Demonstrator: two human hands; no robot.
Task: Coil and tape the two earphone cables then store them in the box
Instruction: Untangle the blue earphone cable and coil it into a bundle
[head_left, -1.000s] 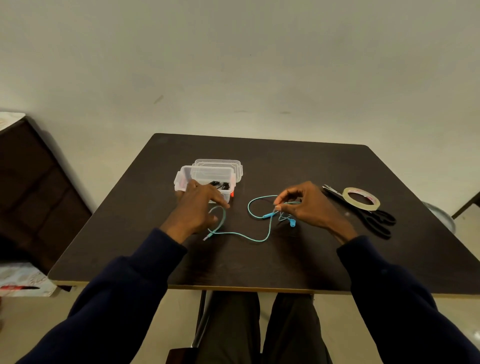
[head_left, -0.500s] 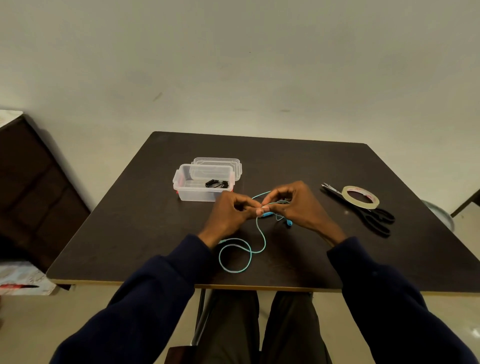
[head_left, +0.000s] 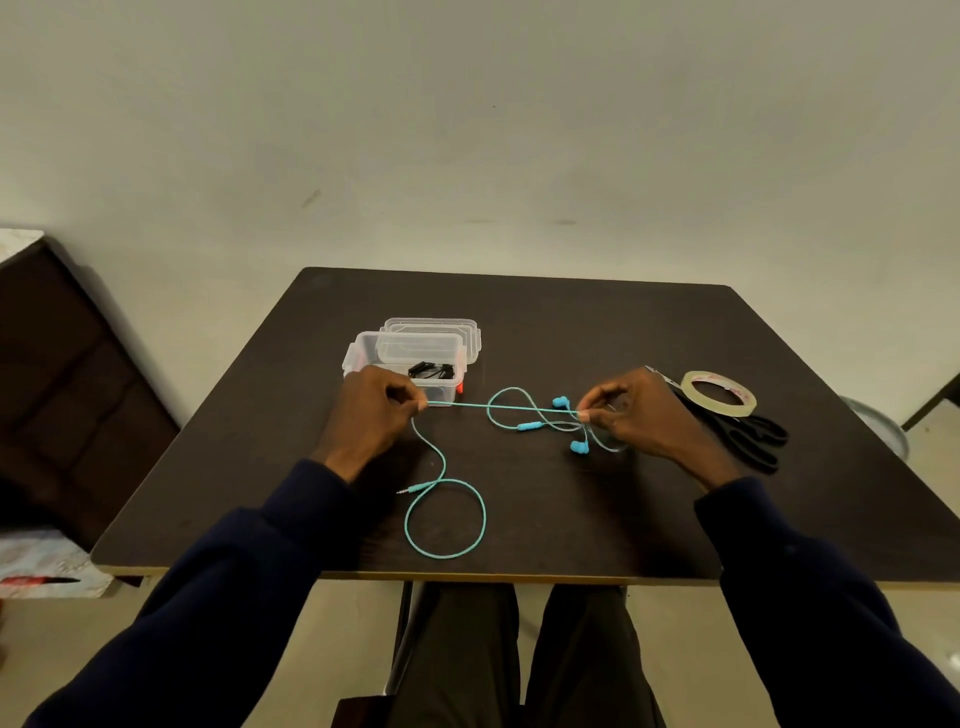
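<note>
Both hands just spread apart, so the teal earphone cable (head_left: 467, 405) is now stretched taut above the worktop (head_left: 571, 322) beside the box (head_left: 358, 354), with left hand (head_left: 371, 410) and right hand (head_left: 641, 410) each pinching it in their fingers. Straightening before coiling, I guess.

Left hand (head_left: 371, 410), right hand (head_left: 644, 415) — apart, fingers (head_left: 597, 396) pinching.

Nothing is showing sharply enough to read. The tape roll (head_left: 719, 392), lying just beyond the right hand's (head_left: 641, 415) grip, is carrying faint reddish marks on its core, and the white packet (head_left: 41, 564), lying far left of the left hand's (head_left: 371, 410) grip, is showing a red streak, both illegible.
</note>
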